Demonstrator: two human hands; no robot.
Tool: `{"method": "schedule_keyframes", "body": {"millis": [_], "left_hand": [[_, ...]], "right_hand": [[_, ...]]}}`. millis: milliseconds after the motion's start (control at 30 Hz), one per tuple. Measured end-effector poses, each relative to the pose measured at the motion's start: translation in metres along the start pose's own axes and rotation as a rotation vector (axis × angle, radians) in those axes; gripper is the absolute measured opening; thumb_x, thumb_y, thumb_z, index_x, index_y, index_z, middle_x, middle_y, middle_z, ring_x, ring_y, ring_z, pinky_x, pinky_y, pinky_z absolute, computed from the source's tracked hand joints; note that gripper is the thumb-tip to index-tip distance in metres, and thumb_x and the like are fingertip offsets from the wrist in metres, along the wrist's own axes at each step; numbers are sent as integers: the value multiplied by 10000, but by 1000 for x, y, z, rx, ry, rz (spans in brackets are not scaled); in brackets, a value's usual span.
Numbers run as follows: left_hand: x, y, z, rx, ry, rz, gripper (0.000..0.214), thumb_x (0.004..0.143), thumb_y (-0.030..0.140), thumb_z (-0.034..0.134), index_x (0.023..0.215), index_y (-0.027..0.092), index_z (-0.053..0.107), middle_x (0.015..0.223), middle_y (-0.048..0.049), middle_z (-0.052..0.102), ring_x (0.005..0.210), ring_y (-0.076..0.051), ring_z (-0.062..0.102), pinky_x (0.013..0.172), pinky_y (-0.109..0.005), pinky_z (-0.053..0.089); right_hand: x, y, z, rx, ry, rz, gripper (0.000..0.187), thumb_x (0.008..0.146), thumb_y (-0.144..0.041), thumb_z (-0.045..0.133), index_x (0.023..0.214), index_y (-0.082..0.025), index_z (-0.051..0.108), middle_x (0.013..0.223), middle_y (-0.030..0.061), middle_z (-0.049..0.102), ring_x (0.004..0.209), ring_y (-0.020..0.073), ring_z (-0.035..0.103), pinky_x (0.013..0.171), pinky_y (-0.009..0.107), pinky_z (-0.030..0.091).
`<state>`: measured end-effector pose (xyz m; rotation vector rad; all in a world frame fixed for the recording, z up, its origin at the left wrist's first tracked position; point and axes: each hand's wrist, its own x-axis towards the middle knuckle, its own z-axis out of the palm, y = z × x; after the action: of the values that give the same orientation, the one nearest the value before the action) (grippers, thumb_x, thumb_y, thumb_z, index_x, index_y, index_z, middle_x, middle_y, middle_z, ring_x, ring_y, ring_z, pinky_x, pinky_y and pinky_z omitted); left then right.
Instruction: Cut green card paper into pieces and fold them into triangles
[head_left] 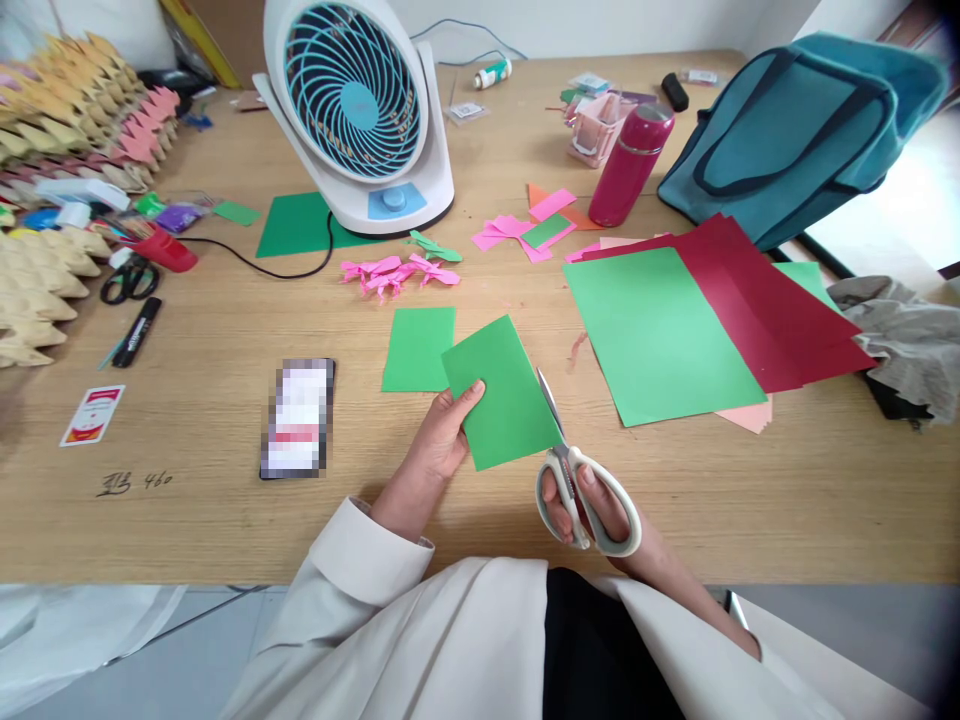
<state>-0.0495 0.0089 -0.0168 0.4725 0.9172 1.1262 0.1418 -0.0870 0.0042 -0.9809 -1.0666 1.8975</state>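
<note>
My left hand (444, 432) pinches a green sheet of paper (504, 395) by its left edge, thumb on top. In my right hand (592, 505) are white-handled scissors (561, 465), fingers through the loops. The blades meet the sheet's lower right corner, one blade showing beyond the edge; the other is partly hidden. Flat on the table behind my left hand lies another green piece of paper (418, 348). A larger light green sheet (667, 330) rests on dark red sheets (757, 300) to the right.
A white fan (360, 110) stands at the back, near pink paper shapes (397, 272). A phone (298, 418) lies left of my hands. Back right are a magenta bottle (632, 165) and a teal bag (795, 135). Black scissors (130, 280) and folded-paper pieces (45, 290) sit far left.
</note>
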Motion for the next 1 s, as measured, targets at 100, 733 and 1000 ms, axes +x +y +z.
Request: {"method": "schedule_keyframes", "body": {"millis": [100,733,1000], "left_hand": [[0,0,1,17,31,-4,363,676,316,857,985,170,737,1041,-68,779,1029,-256,712,941,-351,536],[1,2,-3,41,-1,-24,347,672,284,858,977,162,747,989,-62,787,904,-223,736,869,-327,553],[-1,3,-3,90,-64,-29,350,680,312,851,976,158,746,1016,-80,781,967,-259,725,869,-344,549]], "right_hand": [[1,-3,2,-3,0,3,493,964,-626,379,918,-177,579,578,-8,526,478,113,465,481,244,366],[0,2,2,12,18,-7,488,960,-623,394,902,-178,588,555,-10,515,472,124,456,467,257,342],[2,-3,4,-1,11,-17,496,969,-620,365,915,-180,587,552,-8,528,463,124,456,476,257,362]]}}
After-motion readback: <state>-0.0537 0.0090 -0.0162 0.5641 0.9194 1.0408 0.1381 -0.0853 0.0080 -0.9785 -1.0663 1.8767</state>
